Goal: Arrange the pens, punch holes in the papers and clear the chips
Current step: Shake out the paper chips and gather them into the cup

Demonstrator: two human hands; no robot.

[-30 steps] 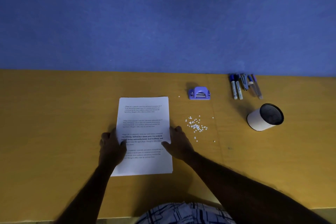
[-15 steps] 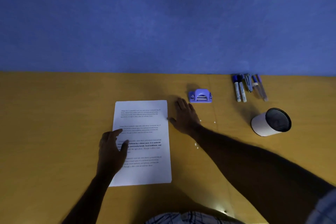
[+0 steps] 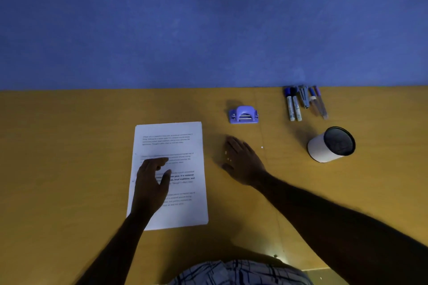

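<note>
Papers [image 3: 171, 146] are held flat under the open left hand [image 3: 150, 183]; a few chips [image 3: 262, 147] are seen around the flat, empty right hand [image 3: 245, 164], so clearing seems unfinished. Beyond, the punch [image 3: 243, 115] is set aside and pens [image 3: 303, 103] are lined up.

Two hands in shot: the left hand [image 3: 150, 183] and the right hand [image 3: 243, 162]. One stack of paper [image 3: 180, 141] on the one bench [image 3: 69, 146]. How many sheets? Impossible to call from here. One hole punch [image 3: 243, 115], just the one. Over to the pens [image 3: 320, 105]: two white markers [image 3: 293, 109] side by side, a grey bundle [image 3: 303, 96] too blurred to split, two more slim ones, so five at least. One pen pot [image 3: 324, 148]. And the chips: one lone white chip [image 3: 262, 147] on the wood, plus three tiny white specks [image 3: 228, 159] showing on the right hand.
</note>
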